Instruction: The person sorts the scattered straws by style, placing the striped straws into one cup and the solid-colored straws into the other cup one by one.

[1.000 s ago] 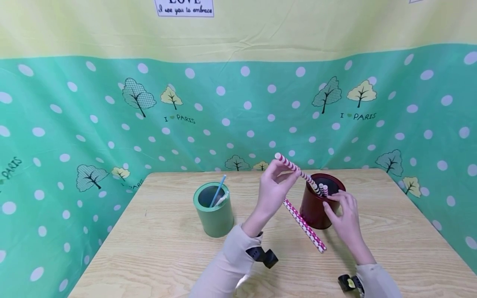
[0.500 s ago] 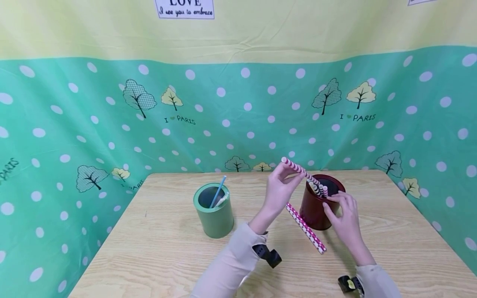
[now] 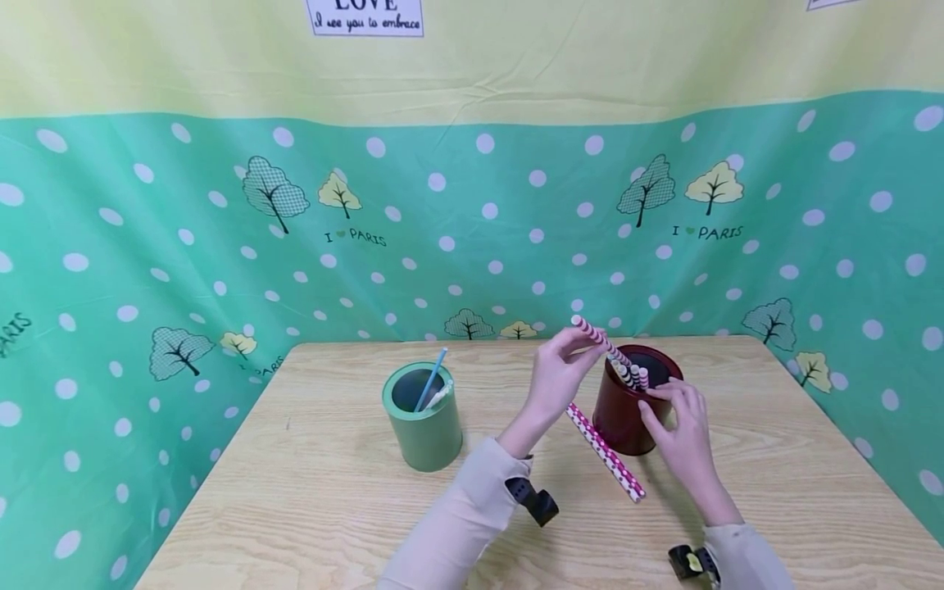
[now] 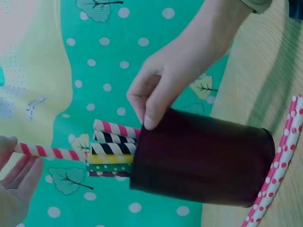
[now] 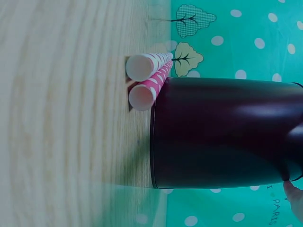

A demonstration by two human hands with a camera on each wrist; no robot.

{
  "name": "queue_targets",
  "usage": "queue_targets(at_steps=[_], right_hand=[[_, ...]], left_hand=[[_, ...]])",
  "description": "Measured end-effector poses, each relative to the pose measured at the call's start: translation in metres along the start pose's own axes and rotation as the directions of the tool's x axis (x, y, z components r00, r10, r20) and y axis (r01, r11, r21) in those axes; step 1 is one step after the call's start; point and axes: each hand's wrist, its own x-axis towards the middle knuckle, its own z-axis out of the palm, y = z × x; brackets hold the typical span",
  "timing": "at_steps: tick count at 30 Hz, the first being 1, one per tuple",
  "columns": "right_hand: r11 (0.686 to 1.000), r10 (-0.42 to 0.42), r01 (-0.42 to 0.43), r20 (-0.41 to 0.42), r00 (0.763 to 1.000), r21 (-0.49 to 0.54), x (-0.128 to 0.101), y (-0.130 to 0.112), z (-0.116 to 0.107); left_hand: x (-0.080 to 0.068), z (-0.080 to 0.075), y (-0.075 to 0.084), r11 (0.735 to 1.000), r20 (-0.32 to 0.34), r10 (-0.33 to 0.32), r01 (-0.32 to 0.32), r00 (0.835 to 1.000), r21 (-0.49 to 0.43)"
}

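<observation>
My left hand (image 3: 581,351) pinches a red-and-white striped straw (image 3: 593,334) whose lower end slants into the dark red cup (image 3: 625,422). Several striped and dotted straws (image 4: 110,152) stand in that cup. My right hand (image 3: 656,400) holds the cup at its near rim, thumb on the outer wall (image 4: 150,120). In the left wrist view the held straw (image 4: 47,152) runs from my left fingers (image 4: 16,182) to the cup's mouth. In the right wrist view the cup (image 5: 222,132) fills the frame, with one fingertip (image 5: 296,196) at its rim.
Two pink dotted straws (image 3: 605,452) lie on the wooden table (image 3: 332,508) against the red cup's left side. A green cup (image 3: 423,419) holding a blue straw (image 3: 431,378) stands left of centre. A green dotted cloth (image 3: 184,246) walls the table's back and sides.
My left hand has moved right and down, sliding the striped straw deeper into the red cup. The right hand and the cup have stayed still.
</observation>
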Motion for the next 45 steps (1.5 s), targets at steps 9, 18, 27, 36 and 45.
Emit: queue_targets(at_steps=[9,18,27,36,45], right_hand=[[1.0,-0.01,0.01,-0.009,1.0,0.012,0.0,0.002,0.001],[1.0,-0.007,0.007,-0.014,1.0,0.016,0.001,0.002,0.001],[1.0,-0.003,0.003,-0.014,1.0,0.016,0.001,0.002,0.001],[1.0,0.007,-0.007,-0.012,1.0,0.011,0.0,0.002,0.0],[1.0,0.005,-0.005,-0.01,1.0,0.011,0.001,0.002,0.001]], left_hand=[[-0.003,-0.005,-0.04,0.981,0.076,-0.085,0.07,0.993,0.181],[-0.019,-0.012,-0.081,0.948,0.104,-0.194,0.159,0.975,0.277],[-0.035,-0.014,-0.1,0.912,0.195,-0.251,0.164,0.948,0.375],[-0.044,-0.015,-0.109,0.888,0.279,-0.306,0.167,0.91,0.429],[-0.05,-0.015,-0.114,0.826,0.353,-0.367,0.127,0.861,0.549]])
